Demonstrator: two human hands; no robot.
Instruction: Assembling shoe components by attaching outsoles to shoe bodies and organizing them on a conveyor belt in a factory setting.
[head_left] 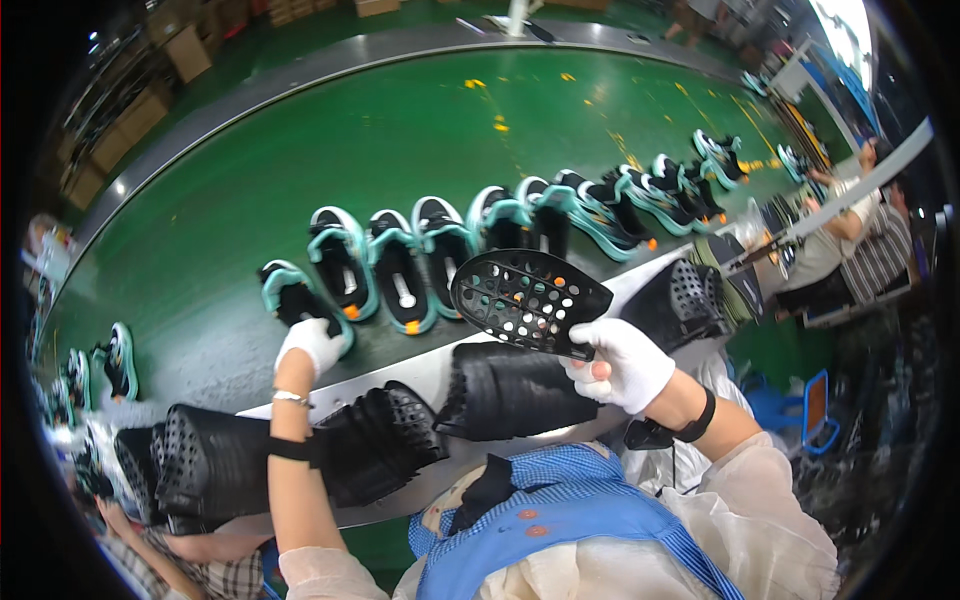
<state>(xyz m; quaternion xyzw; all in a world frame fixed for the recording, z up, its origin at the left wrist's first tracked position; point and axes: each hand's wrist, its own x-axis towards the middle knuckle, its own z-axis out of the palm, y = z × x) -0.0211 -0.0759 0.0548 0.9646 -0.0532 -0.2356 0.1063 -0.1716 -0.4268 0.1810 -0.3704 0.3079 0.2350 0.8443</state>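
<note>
A black shoe-shaped form [530, 295], pierced with round holes, is just right of the centre of the frame, tilted with its broad rounded end to the left. The right hand [625, 368], in a white glove, pinches its narrow lower-right end between thumb and fingers; bare skin shows at a fingertip. The left hand [309, 348], also gloved, is left of centre, its fingers bent over the near end of a black-and-teal shoe [288, 292]; how firmly they press cannot be told.

From there a row of similar shoes [405, 265] runs through the middle toward the upper right, several with orange tabs. Below the held form, nested black forms [518, 390] lie along a pale ledge [370, 372], with more stacks at lower left and right of centre.

The shoes stand on a broad green surface [330, 130] with scattered yellow marks, curving across the frame. Cardboard boxes [130, 125] are stacked at the upper left. A person [855, 230] sits at the right edge, near a blue chair [818, 412]; another person's checked sleeve [225, 578] shows at the lower left. The wearer's blue apron [560, 520] fills the bottom centre.
</note>
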